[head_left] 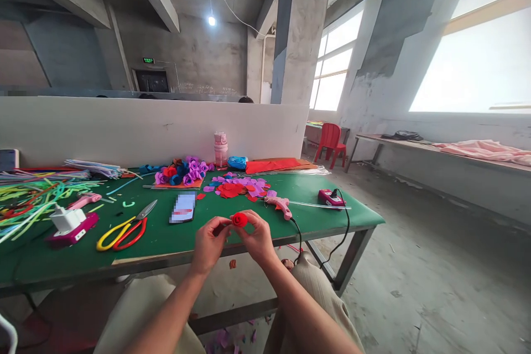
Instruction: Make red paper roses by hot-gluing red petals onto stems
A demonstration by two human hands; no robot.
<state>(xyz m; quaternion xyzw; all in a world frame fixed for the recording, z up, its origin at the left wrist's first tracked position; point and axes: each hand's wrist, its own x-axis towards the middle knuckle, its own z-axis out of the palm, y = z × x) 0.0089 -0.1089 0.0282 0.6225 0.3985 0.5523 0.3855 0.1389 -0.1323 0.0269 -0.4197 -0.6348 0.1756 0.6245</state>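
Between my two hands, at the front edge of the green table, is a small red rolled paper flower (239, 219). My right hand (258, 237) pinches it from the right and top. My left hand (211, 243) has its thumb and fingertips pressed together at the flower's left side. Beyond my hands lie loose red petals (230, 190) and purple petals (255, 184). A pink glue gun (282, 206) rests right of them, its black cord hanging over the edge. Finished purple, red and blue flowers (182, 171) stand in a pile at the back.
On the green table (157, 243) are yellow-red scissors (128, 229), a phone (183, 207), a power strip (77, 229), colored strips (29, 199), a pink bottle (221, 149) and a magenta socket box (331, 198). A white partition (124, 130) runs behind.
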